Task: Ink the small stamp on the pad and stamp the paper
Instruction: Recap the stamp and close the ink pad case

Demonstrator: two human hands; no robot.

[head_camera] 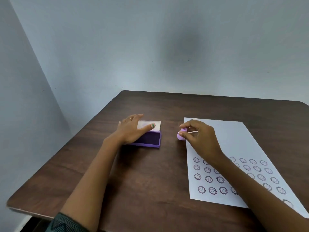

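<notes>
- On the dark wooden table (150,173), left hand (132,129) lies flat, open, steadying the purple rectangular ink pad (150,139).
- Right hand (200,138) pinches the small lilac plastic stamp (181,135) between pad and white paper sheet (234,141).
- Loose pinch could tilt it, smudging prints.

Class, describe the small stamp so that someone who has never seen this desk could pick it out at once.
Start at the dark wooden table and find the white paper on its right side. At the paper's far left edge, the right hand pinches the small stamp. It is the only pale lilac, rounded thing there, unlike the flat, deep purple ink pad under the left hand.
</notes>
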